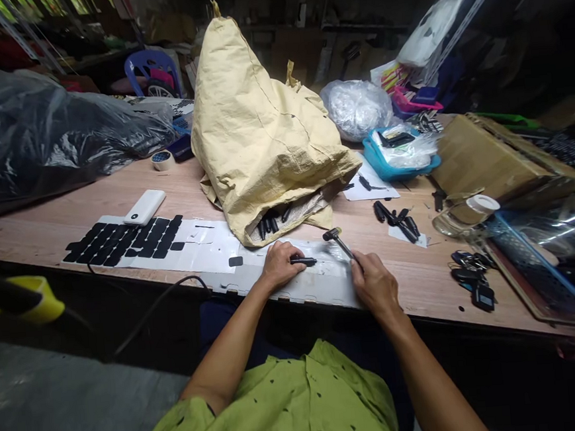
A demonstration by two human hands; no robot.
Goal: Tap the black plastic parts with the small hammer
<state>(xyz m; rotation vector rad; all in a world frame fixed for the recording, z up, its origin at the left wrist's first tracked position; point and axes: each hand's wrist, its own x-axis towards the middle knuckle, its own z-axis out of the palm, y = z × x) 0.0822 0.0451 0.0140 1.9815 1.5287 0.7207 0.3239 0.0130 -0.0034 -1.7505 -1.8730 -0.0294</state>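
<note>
My left hand is closed around a small black pen-like cylinder, pressing it down on the grey-white board at the table's front edge. A small hammer is gripped by its metal handle in my right hand. The hammer's head hangs above the board, to the right of the black cylinder and apart from it. Just beyond both hands stands a big tan sack, its mouth facing me. More black cylinders show inside that mouth.
Rows of black pads lie left under a white power bank. Right are loose black parts, keys, a clear jar, a blue basket and a cardboard box. Black plastic covers the far left.
</note>
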